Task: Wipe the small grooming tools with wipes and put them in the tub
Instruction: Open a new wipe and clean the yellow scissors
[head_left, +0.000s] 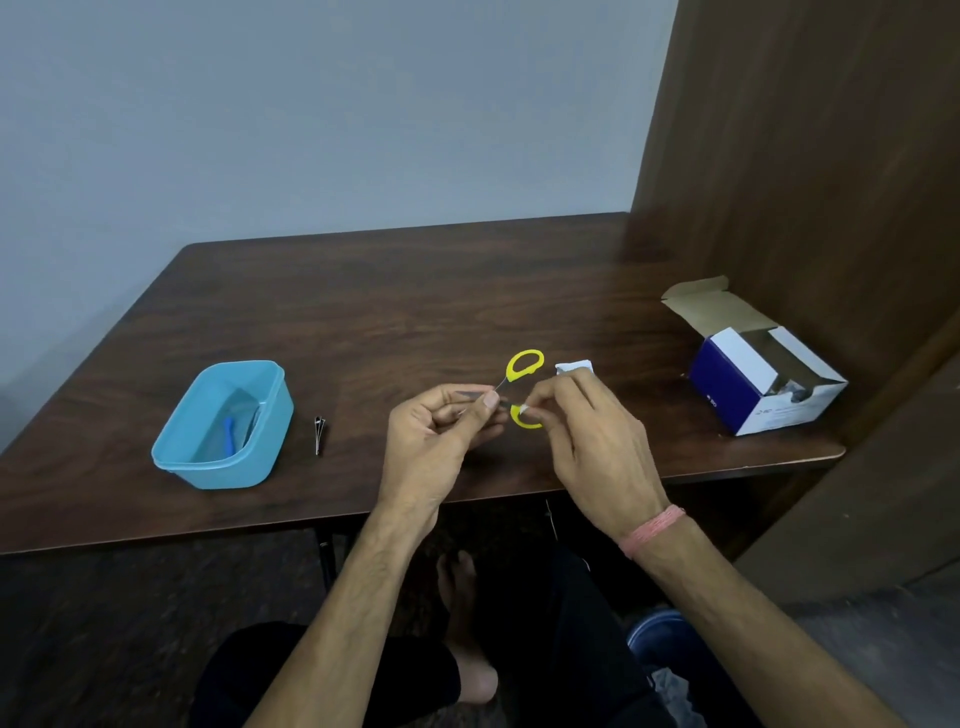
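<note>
- Scissors (523, 387) — small, yellow-handled, held above the tabletop (363, 312) between both hands; blades point left into the left hand, the two handle loops spread apart, one loop free and raised toward the far side, the other low and just beside the right fingertips
- Left hand (441, 431) — fingers curled, thumb and forefinger pinching the metal blade end of the scissors; the blade tips are hidden inside the grip
- Right hand (587, 441) — fingers (540, 400) bent and closed on a white wipe (574, 368), a small part of it pressed against the lower yellow loop; the rest of the wipe sticks up behind the knuckles
- Right wrist — pink thread band (652, 530) wound round it
- Tub (223, 426) — light blue plastic, open, on the left part of the tabletop, well apart from the hands; inside lie a blue-handled item (229, 434) and something pale beside it, too unclear to name
- Nail clipper (319, 428) — small metal piece lying on the tabletop just to the right of the tub, untouched by either hand
- Box (763, 384) — blue and white cardboard, flap open, at the right edge of the tabletop; contents too dim to tell
</note>
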